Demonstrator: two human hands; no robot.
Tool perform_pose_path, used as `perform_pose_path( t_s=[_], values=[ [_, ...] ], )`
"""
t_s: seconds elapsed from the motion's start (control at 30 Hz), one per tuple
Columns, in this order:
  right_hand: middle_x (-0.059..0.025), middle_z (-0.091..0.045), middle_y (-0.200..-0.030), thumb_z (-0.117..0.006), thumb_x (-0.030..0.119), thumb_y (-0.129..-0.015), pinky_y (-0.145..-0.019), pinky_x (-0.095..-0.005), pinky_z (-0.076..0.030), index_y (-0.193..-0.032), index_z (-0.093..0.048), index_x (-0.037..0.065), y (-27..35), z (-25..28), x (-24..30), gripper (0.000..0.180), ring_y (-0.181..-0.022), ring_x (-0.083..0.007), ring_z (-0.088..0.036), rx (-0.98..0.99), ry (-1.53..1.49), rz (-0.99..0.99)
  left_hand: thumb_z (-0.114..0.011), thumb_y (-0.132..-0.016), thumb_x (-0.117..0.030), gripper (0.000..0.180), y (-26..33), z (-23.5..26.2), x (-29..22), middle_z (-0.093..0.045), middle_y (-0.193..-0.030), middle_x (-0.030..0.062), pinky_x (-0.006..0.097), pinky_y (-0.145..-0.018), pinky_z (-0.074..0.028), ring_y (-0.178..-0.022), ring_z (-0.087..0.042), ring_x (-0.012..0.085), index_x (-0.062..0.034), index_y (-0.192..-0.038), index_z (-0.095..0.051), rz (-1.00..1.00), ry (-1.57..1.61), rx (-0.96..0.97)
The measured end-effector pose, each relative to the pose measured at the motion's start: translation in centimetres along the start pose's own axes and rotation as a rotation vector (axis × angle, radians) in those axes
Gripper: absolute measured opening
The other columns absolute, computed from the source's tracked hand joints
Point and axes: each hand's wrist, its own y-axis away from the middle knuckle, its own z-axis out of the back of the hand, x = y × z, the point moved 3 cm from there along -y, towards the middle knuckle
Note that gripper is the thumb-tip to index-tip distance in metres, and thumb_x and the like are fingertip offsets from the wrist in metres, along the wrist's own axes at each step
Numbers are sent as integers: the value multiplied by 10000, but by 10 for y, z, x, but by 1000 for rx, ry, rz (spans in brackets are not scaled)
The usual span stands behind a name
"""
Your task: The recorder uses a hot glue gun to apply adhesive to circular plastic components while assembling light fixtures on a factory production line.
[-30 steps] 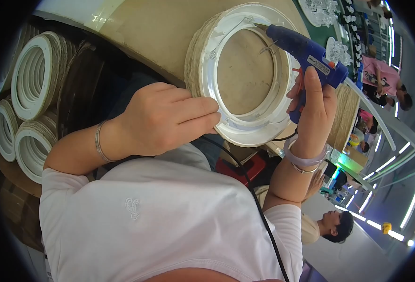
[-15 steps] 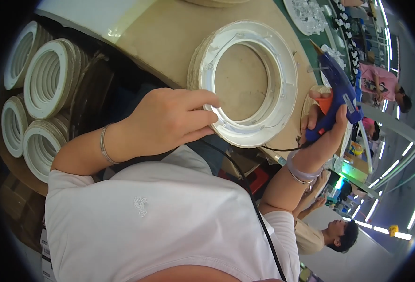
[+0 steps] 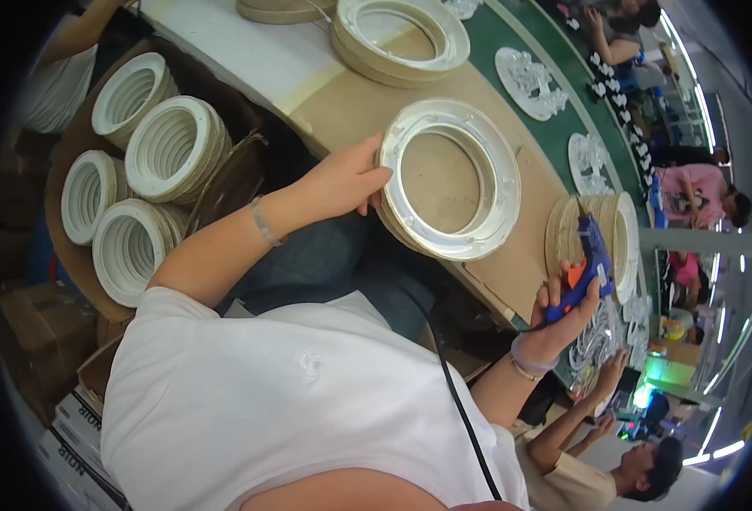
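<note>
In the head view, your left hand (image 3: 338, 183) has its fingers closed on the left rim of the white ring (image 3: 501, 183), which sits at the near edge of the tan surface (image 3: 333, 111). Your right hand's (image 3: 570, 312) fingers are wrapped around the handle of the blue glue gun (image 3: 594, 247), nozzle up, in front of a ring stack (image 3: 625, 247). Another ring (image 3: 454, 38) lies farther back, apart from yours.

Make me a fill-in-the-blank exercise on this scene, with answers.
1. The right hand holds a blue ____.
2. Touching the white ring is the person's ____.
3. The cable across the white shirt is ____ in colour.
4. Visible ring stacks in the cardboard box number ____.

Missing words: glue gun; left hand; black; four.
</note>
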Motion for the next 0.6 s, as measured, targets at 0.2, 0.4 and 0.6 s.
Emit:
perform_pose_path(
  t_s=[0.2, 0.4, 0.6],
  values=[
    [-90, -528, -858, -437, 328, -869, -384, -186, -299, -1022, -464, 38, 20, 17, 7, 329, -449, -75, -354, 27, -81, 18, -417, -786, -83, 255, -7, 10, -21, -564, -672, 91, 260, -455, -460, -470, -544, 141, 45, -1004, -450, -125, -15, -57],
    [-108, -528, -826, -435, 360, -865, -350, -175, -323, -962, -463, 30, 29, 6, 10, 345, -409, -66, -365, -28, -71, 49, -430, -775, -104, 247, -47, 56, -58, -587, -674, 121, 279, -436, -464, -490, -584, 169, 59, -951, -490, -183, -44, -231],
    [-107, -529, -812, -415, 351, -871, -340, -169, -324, -952, -460, 30, 28, -7, 2, 334, -403, -61, -360, -27, -33, 19, -421, -792, -116, 296, -116, 114, -43, -602, -663, 151, 289, -426, -490, -512, -606, 195, 79, -1012, -458, -155, -151, -456]
  ],
)
